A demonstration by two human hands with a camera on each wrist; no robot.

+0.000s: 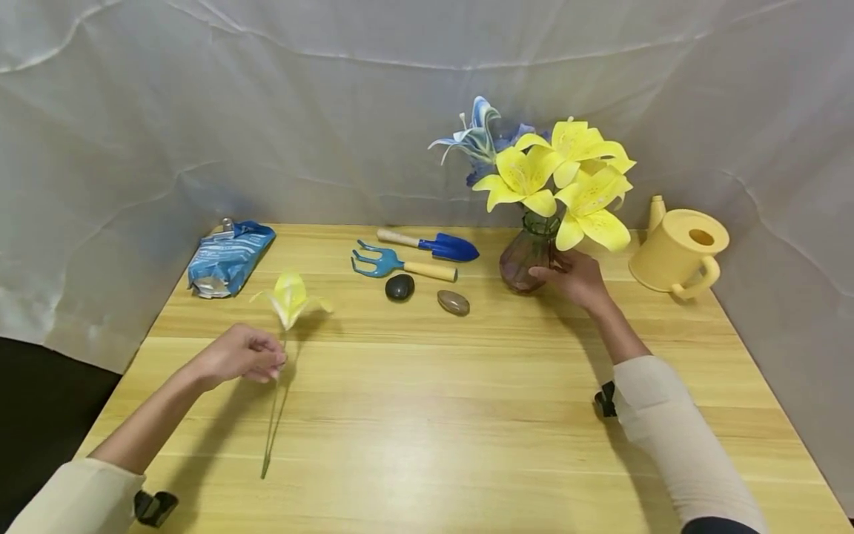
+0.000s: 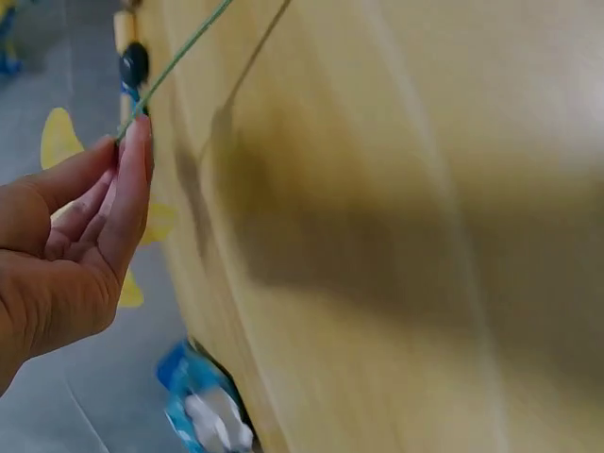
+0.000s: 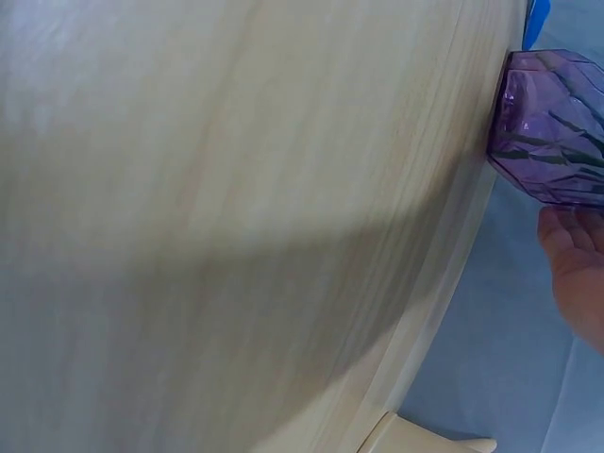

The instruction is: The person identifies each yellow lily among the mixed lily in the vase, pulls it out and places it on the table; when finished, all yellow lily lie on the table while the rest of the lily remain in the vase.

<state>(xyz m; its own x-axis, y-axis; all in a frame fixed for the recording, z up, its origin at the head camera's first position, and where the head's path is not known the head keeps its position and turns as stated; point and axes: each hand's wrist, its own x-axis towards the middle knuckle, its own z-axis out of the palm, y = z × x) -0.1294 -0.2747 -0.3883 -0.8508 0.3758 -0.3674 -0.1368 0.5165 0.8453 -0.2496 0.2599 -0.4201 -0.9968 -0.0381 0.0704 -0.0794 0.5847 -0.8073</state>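
My left hand [image 1: 243, 354] pinches the thin green stem of a yellow lily [image 1: 290, 300] between thumb and fingertips, the bloom upward and the stem end pointing toward me. In the left wrist view the stem [image 2: 179, 61] runs up and right from the fingertips. At the back right, my right hand [image 1: 575, 278] holds the right side of a purple faceted glass vase [image 1: 523, 259], thumb in front. Several yellow lilies [image 1: 527, 178] and blue flowers [image 1: 475, 137] stand in it. Green stems show through the vase [image 3: 547, 123] in the right wrist view.
A yellow watering can [image 1: 677, 252] stands right of the vase. Left of it lie a blue trowel [image 1: 450, 246], a hand rake [image 1: 383, 261], a black stone [image 1: 399, 288] and a brown stone [image 1: 454, 302]. A blue clipped bag [image 1: 230, 259] sits at the back left.
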